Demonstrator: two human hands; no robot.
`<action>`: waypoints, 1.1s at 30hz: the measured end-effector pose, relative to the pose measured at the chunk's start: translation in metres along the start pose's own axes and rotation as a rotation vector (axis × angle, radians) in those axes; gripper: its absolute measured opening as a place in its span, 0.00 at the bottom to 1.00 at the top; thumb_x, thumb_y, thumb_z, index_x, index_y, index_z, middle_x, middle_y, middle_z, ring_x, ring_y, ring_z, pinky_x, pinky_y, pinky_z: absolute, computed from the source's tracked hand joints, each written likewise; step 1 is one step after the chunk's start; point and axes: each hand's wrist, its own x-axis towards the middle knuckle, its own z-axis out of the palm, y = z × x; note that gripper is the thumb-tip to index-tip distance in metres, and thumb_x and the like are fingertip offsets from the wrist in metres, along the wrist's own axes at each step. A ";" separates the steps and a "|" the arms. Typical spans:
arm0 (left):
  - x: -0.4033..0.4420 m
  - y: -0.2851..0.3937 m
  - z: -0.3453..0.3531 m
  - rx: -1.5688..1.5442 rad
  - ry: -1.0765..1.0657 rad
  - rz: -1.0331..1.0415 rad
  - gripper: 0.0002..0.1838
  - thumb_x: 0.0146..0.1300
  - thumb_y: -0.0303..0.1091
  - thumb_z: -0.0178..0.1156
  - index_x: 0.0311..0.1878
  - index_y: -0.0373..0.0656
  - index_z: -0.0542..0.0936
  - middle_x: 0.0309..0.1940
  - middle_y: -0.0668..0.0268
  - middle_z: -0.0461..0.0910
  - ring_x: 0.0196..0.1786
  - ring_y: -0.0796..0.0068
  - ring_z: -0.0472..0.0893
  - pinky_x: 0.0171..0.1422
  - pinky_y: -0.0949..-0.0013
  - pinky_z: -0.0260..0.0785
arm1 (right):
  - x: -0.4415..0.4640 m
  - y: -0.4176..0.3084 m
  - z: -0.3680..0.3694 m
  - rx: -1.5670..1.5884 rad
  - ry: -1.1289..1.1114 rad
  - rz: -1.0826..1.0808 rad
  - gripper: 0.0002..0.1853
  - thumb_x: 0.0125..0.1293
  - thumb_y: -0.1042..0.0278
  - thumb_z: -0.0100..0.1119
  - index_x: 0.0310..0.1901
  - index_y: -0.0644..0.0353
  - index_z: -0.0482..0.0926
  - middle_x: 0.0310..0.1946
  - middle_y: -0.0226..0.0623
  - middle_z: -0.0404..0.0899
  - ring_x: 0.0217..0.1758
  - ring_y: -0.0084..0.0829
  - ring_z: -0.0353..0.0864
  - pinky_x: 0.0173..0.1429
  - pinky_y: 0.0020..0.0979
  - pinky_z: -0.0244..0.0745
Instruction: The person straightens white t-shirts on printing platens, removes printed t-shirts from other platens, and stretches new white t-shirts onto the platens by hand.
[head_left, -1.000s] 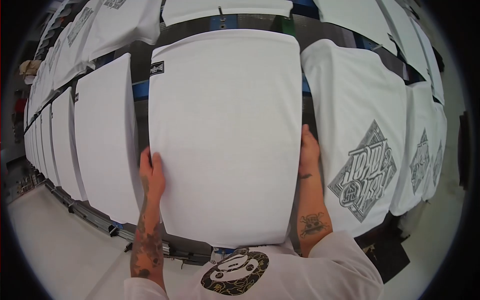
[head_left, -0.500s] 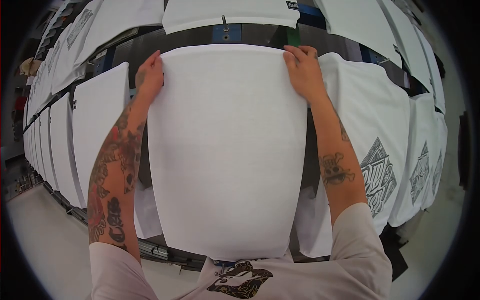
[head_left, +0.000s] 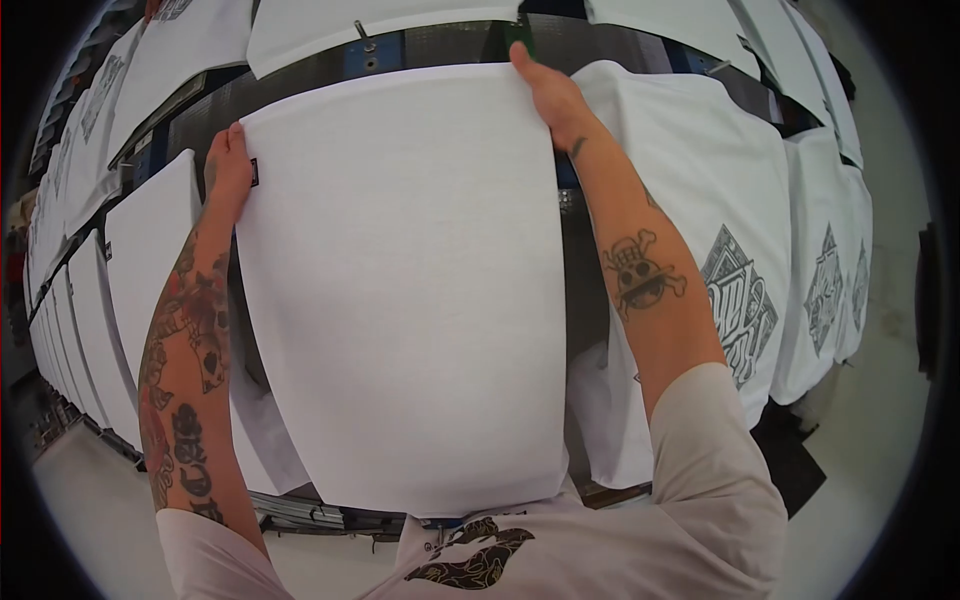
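A plain white T-shirt (head_left: pixel 405 290) lies stretched flat over a board in front of me, its far edge smooth and slightly curved. My left hand (head_left: pixel 230 168) is closed at the far left corner, fingertips together against the fabric edge. A small black tag (head_left: pixel 254 172) shows beside it on that edge. At the far right corner is my right hand (head_left: pixel 556 98), one digit pointing away past the edge. Its other fingers are hidden and the hand is slightly smeared.
To the right, a white shirt with a grey diamond print (head_left: pixel 742 305) hangs over its board, with similar ones beyond. Plain white shirts (head_left: pixel 155 260) line the left. Across the dark gap, another white shirt (head_left: pixel 390 30) lies near an upright metal pin (head_left: pixel 365 38).
The view has shifted, so the shirt appears further left. My left hand sits lower along the left edge. My right hand has turned, and its fingers no longer show over the far edge.
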 end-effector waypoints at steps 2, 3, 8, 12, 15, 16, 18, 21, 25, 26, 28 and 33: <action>-0.013 0.002 -0.005 0.174 0.030 0.034 0.25 0.74 0.52 0.45 0.56 0.39 0.74 0.49 0.53 0.80 0.51 0.54 0.80 0.56 0.59 0.70 | 0.009 -0.001 -0.010 -0.008 0.154 0.045 0.41 0.64 0.31 0.55 0.55 0.72 0.75 0.51 0.44 0.79 0.53 0.35 0.78 0.55 0.36 0.74; -0.017 -0.002 -0.006 0.177 0.029 0.042 0.25 0.74 0.52 0.45 0.56 0.39 0.74 0.49 0.53 0.80 0.51 0.54 0.80 0.56 0.59 0.70 | 0.018 -0.002 -0.014 -0.007 0.230 0.066 0.43 0.64 0.29 0.53 0.54 0.74 0.75 0.53 0.47 0.78 0.54 0.37 0.77 0.56 0.38 0.73; -0.067 -0.011 -0.017 0.174 0.137 0.356 0.24 0.74 0.47 0.46 0.60 0.36 0.71 0.55 0.48 0.76 0.57 0.51 0.76 0.61 0.58 0.68 | 0.026 0.015 -0.020 -0.523 0.348 -0.262 0.34 0.68 0.35 0.50 0.47 0.69 0.77 0.45 0.51 0.80 0.48 0.47 0.78 0.55 0.40 0.72; -0.122 -0.032 -0.030 0.070 0.066 0.383 0.25 0.74 0.42 0.47 0.68 0.38 0.65 0.51 0.47 0.72 0.54 0.47 0.75 0.59 0.54 0.69 | -0.040 0.019 -0.009 -0.708 0.539 -0.851 0.24 0.66 0.52 0.59 0.52 0.65 0.74 0.50 0.51 0.72 0.55 0.50 0.70 0.59 0.45 0.67; -0.177 -0.027 -0.047 0.282 0.104 0.386 0.25 0.74 0.40 0.47 0.69 0.37 0.64 0.55 0.46 0.69 0.54 0.46 0.75 0.58 0.56 0.70 | -0.144 0.031 0.025 -1.251 0.359 -0.947 0.32 0.65 0.53 0.59 0.66 0.61 0.65 0.67 0.52 0.60 0.70 0.48 0.61 0.70 0.47 0.58; -0.193 -0.025 -0.050 0.277 0.109 0.387 0.25 0.74 0.40 0.47 0.69 0.37 0.64 0.55 0.46 0.69 0.54 0.46 0.75 0.58 0.56 0.70 | -0.174 0.037 0.041 -1.357 0.154 -0.913 0.34 0.66 0.51 0.57 0.69 0.58 0.62 0.70 0.49 0.58 0.74 0.47 0.57 0.74 0.47 0.53; -0.219 -0.022 -0.053 0.224 0.028 0.322 0.25 0.75 0.40 0.46 0.69 0.37 0.63 0.57 0.45 0.66 0.54 0.47 0.75 0.57 0.57 0.71 | -0.212 0.054 0.073 -1.385 -0.210 -0.814 0.36 0.68 0.45 0.51 0.73 0.52 0.59 0.76 0.42 0.51 0.79 0.44 0.47 0.79 0.48 0.39; -0.237 -0.029 -0.054 0.251 0.035 0.329 0.25 0.75 0.40 0.45 0.70 0.38 0.62 0.58 0.47 0.66 0.54 0.51 0.76 0.54 0.59 0.73 | -0.212 0.076 0.090 -1.420 -0.180 -0.789 0.35 0.70 0.41 0.47 0.73 0.50 0.57 0.76 0.42 0.49 0.80 0.41 0.44 0.79 0.52 0.36; -0.282 -0.043 -0.083 0.243 -0.070 0.241 0.27 0.75 0.41 0.44 0.72 0.39 0.60 0.59 0.48 0.66 0.53 0.53 0.76 0.53 0.60 0.74 | -0.197 0.054 0.049 -1.540 0.247 -0.603 0.38 0.70 0.35 0.40 0.73 0.51 0.57 0.76 0.43 0.49 0.79 0.42 0.46 0.77 0.57 0.39; -0.298 -0.056 -0.091 0.241 -0.063 0.298 0.27 0.75 0.41 0.44 0.73 0.40 0.59 0.58 0.48 0.67 0.52 0.51 0.76 0.54 0.58 0.74 | -0.198 0.059 0.032 -1.549 0.378 -0.503 0.38 0.71 0.35 0.38 0.74 0.54 0.55 0.75 0.47 0.52 0.79 0.43 0.49 0.77 0.54 0.43; -0.336 -0.089 -0.106 0.125 -0.079 0.348 0.27 0.75 0.40 0.44 0.73 0.40 0.58 0.56 0.47 0.68 0.50 0.49 0.76 0.54 0.57 0.72 | -0.203 0.065 -0.010 -1.311 0.297 -0.147 0.39 0.72 0.36 0.34 0.70 0.63 0.60 0.68 0.57 0.62 0.74 0.51 0.57 0.75 0.47 0.51; -0.434 -0.222 -0.115 -0.296 -0.360 -0.162 0.25 0.77 0.48 0.41 0.61 0.37 0.73 0.40 0.53 0.77 0.45 0.62 0.76 0.51 0.59 0.70 | -0.339 0.127 -0.030 -1.029 0.180 -0.159 0.37 0.75 0.39 0.34 0.62 0.69 0.71 0.61 0.62 0.71 0.65 0.58 0.68 0.68 0.44 0.64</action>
